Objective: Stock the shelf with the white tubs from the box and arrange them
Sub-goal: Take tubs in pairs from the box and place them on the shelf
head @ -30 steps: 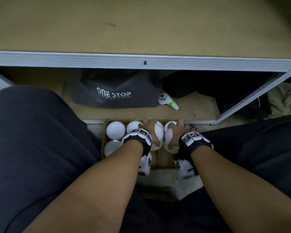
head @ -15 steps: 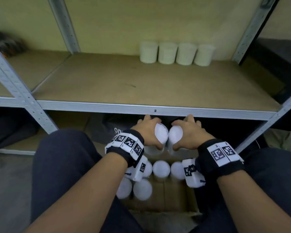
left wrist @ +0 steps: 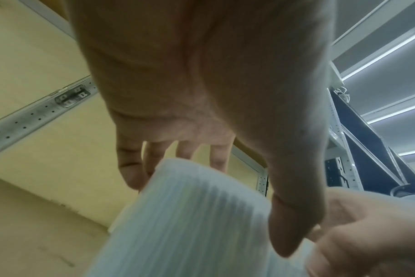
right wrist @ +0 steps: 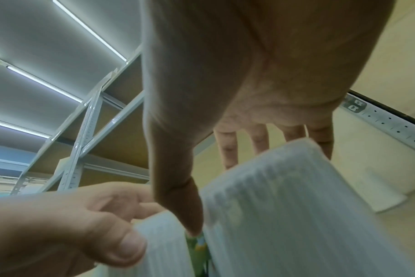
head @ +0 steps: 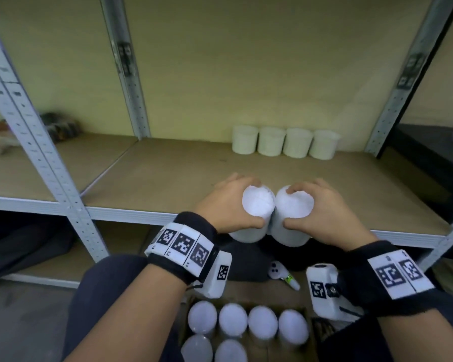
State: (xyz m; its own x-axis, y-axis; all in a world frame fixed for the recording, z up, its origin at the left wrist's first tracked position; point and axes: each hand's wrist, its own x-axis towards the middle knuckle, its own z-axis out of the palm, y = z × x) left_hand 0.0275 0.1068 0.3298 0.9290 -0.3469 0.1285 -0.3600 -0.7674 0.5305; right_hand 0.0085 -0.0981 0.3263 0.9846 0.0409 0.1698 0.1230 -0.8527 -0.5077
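Note:
My left hand (head: 230, 205) grips a white ribbed tub (head: 256, 205) from above, thumb near me and fingers on its far side. My right hand (head: 322, 212) grips a second white tub (head: 294, 207) the same way. The two tubs touch side by side over the front edge of the wooden shelf (head: 168, 178). In the left wrist view the held tub (left wrist: 190, 215) fills the lower middle; in the right wrist view the other tub (right wrist: 296, 206) does. Several white tubs (head: 285, 142) stand in a row at the back right of the shelf. Several more sit in the cardboard box (head: 311, 325) below.
Grey perforated uprights (head: 37, 158) frame the shelf bays. On the lower shelf lie a dark bag (head: 246, 259) and a white controller (head: 280, 273). My dark-trousered knees (head: 102, 283) flank the box. Dark clutter (head: 58, 126) sits at the back of the left bay.
Both hands have lifted a tub each out of the box, up from below the shelf edge to shelf level. My head has tilted up, bringing the back row of tubs into view.

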